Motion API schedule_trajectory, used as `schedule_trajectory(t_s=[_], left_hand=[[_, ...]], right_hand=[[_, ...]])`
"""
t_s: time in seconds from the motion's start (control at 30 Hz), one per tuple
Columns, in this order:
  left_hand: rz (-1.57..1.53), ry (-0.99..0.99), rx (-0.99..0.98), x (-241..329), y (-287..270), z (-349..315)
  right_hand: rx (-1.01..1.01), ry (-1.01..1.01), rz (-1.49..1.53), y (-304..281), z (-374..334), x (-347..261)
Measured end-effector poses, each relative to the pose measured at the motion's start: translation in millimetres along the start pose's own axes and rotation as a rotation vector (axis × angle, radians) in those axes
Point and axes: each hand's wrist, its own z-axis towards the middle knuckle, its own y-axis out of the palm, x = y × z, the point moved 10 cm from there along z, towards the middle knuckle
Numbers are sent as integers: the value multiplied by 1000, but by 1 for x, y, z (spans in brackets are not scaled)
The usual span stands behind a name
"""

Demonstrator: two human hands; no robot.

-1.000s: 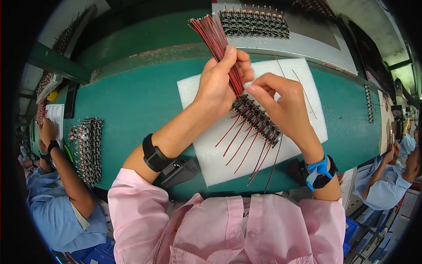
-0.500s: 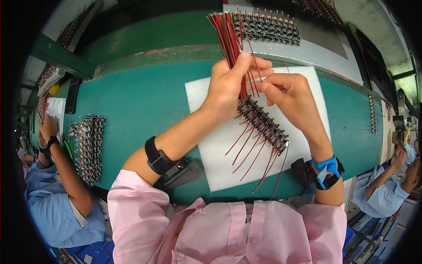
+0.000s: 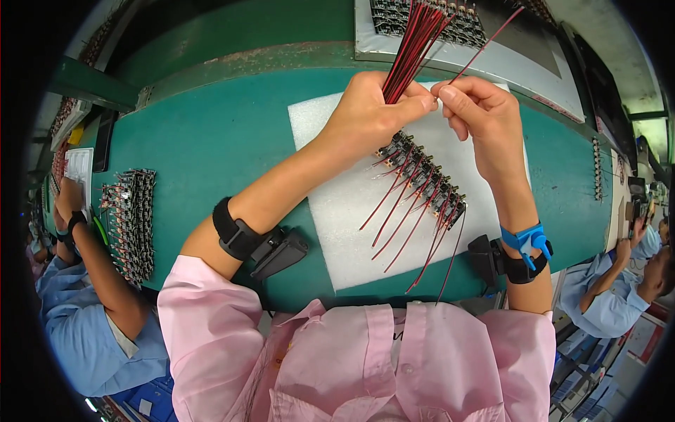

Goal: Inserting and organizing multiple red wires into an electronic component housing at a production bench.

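My left hand (image 3: 376,112) is closed around a bundle of red and black wires (image 3: 415,53), whose tips fan out above it. Between the thumb and forefinger of my right hand (image 3: 481,116) is a single red-and-black wire (image 3: 485,46), slanting up to the right. The two hands' fingertips nearly meet; whether they touch I cannot tell. Below them a strip of small black circuit boards (image 3: 425,176) lies diagonally on a white foam sheet (image 3: 330,232). Several red and black wires hang from its boards toward me. My left hand partly hides the strip's upper end.
Rows of circuit boards (image 3: 450,24) sit on a grey metal tray (image 3: 541,91) at the back. Another stack of boards (image 3: 133,225) stands on the green table (image 3: 211,155) at left. A single strip (image 3: 598,169) lies far right. Co-workers in blue sit at both sides.
My right hand has drawn one wire apart from the bundle, and it now slants up right. The left hand's bundle tilts further right. The view has shifted slightly.
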Motion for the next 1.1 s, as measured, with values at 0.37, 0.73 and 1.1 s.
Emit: schedule_trajectory(t_s=[0.37, 0.73, 1.1], left_hand=[[550, 281, 19, 23, -8, -8], [717, 194, -17, -6, -28, 1], [569, 314, 162, -7, -54, 4]], right_hand=[[15, -99, -318, 15, -3, 6], [-32, -11, -280, 27, 5, 49], [-18, -177, -575, 35, 6, 53]])
